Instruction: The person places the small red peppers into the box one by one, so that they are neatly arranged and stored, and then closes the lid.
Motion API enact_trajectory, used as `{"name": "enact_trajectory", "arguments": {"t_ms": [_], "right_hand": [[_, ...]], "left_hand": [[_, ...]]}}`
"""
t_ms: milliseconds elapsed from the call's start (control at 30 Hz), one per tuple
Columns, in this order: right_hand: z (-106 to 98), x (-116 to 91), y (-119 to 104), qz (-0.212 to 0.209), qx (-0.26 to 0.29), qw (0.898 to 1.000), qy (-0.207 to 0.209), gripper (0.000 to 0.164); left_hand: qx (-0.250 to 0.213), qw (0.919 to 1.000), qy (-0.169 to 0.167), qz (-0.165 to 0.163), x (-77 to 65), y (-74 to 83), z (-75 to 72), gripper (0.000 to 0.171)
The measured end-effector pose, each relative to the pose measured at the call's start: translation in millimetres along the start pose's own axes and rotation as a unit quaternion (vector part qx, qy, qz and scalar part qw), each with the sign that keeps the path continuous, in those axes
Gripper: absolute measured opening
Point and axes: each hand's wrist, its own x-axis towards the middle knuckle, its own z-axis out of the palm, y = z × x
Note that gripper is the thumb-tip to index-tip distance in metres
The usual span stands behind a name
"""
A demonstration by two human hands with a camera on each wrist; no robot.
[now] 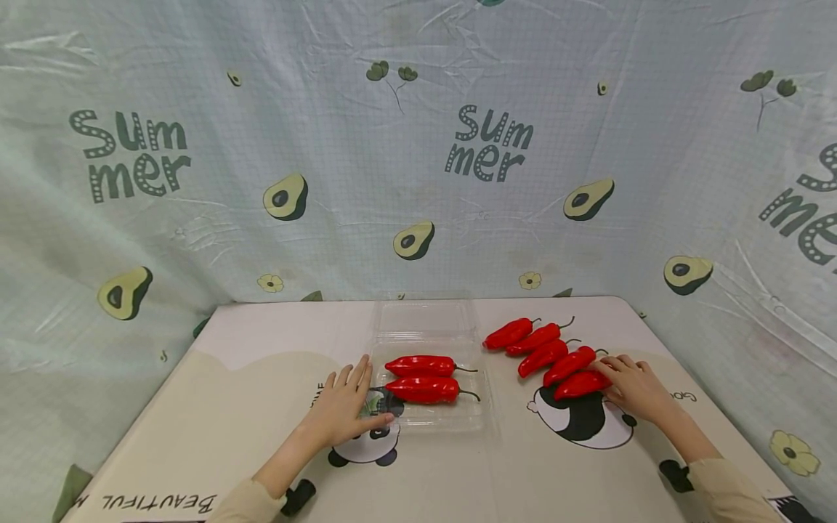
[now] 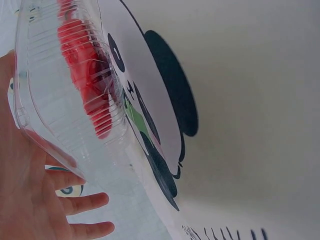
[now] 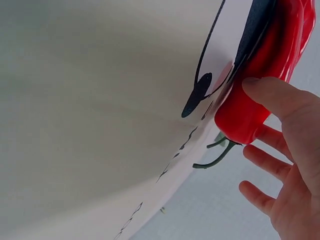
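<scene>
A clear plastic clamshell box (image 1: 445, 419) lies on the table with its lid (image 1: 425, 319) folded back. Inside it are two red peppers (image 1: 423, 390), side by side with stems to the right. My left hand (image 1: 336, 410) rests against the box's left side, thumb by the near left corner and fingers extended; the left wrist view shows the fingers (image 2: 85, 204) spread along the clear wall. To the right, my right hand (image 1: 634, 388) pinches the nearest red pepper (image 1: 582, 385) at its stem end. In the right wrist view the thumb presses this pepper (image 3: 240, 117), fingers partly behind it.
Several more red peppers (image 1: 546, 356) lie in a slanting row beyond my right hand, close together. The pale table (image 1: 261, 407) carries panda prints and lettering. Behind it hangs a curtain (image 1: 353, 167) with avocado prints, also along both sides.
</scene>
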Motion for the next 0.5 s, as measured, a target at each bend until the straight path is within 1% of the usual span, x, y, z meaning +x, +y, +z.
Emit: {"name": "enact_trajectory", "arguments": {"t_ms": [133, 500], "right_hand": [[-1.3, 0.2, -0.9, 0.003, 0.003, 1.000, -0.002, 0.052], [-5.2, -0.5, -5.0, -0.006, 0.006, 1.000, 0.016, 0.051]], "left_hand": [[0.002, 1.0000, 0.001, 0.001, 0.3, -0.3, -0.1, 0.095], [0.001, 1.0000, -0.001, -0.001, 1.3, -0.9, -0.7, 0.096]]}}
